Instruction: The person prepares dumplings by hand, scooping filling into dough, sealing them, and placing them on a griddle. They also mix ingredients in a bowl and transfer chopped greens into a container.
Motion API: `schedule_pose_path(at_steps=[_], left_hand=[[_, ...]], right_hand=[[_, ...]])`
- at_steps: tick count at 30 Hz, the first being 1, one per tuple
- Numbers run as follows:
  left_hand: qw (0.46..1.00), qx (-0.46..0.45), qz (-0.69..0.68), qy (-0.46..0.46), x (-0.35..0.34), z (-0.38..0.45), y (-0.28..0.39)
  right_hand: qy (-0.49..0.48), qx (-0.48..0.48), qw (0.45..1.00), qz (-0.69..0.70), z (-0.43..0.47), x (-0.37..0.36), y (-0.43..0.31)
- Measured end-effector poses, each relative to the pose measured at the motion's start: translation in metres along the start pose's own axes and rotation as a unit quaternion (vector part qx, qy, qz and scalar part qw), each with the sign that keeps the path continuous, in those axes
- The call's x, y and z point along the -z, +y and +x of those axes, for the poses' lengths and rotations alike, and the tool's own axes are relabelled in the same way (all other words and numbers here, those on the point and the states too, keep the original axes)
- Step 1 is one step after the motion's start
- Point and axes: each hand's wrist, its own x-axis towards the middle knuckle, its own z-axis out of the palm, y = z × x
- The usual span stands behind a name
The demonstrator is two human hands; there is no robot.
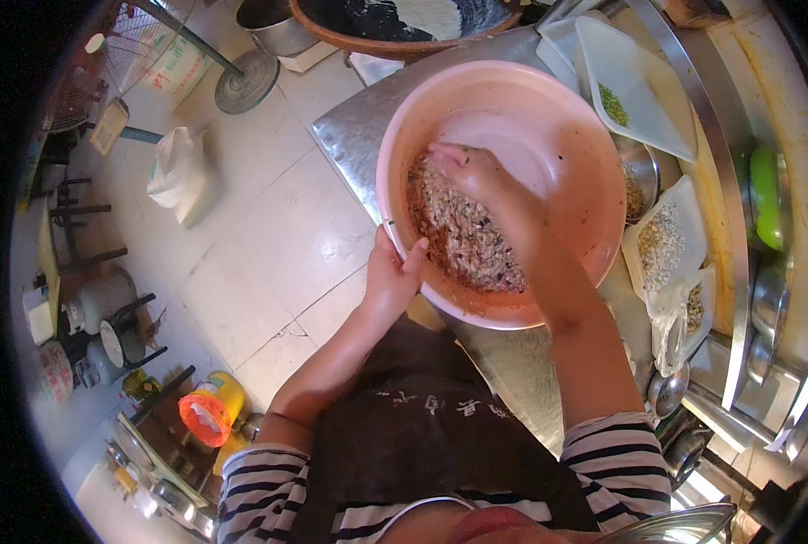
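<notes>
A large pink plastic basin point(581, 170) stands on a steel worktop point(349, 129). Inside it, on the left and lower part, lies a chopped, moist filling mixture point(472, 245) with dark and pale bits. My left hand point(397, 265) grips the basin's rim at the lower left, thumb inside, fingers beneath the edge. My right hand point(465, 166) is in the basin at the upper edge of the mixture, its fingers bent into it; the fingertips are partly hidden, and whether they hold any mixture cannot be told. Green flecks cling to both hands.
Right of the basin are a white tub with chopped greens point(611, 105), a steel bowl point(642, 173) and plastic tubs of chopped ingredients point(662, 238). Beyond the basin stands a wide brown-rimmed pan point(404, 47). On the tiled floor at left are a white bag point(179, 177) and a yellow bucket point(227, 401).
</notes>
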Motion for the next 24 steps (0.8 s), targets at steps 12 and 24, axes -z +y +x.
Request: schedule_pose_path(at_steps=[12,24], left_hand=[[0.961,0.008,-0.201,0.192,-0.024,0.018,-0.013],[0.948,0.09,-0.24,0.187,-0.03,0.018,0.02]], right_hand=[[-0.055,0.272,0.933,-0.228,-0.136,0.026,-0.03],[0.13,-0.04,0.988,0.072,-0.044,0.051,0.083]])
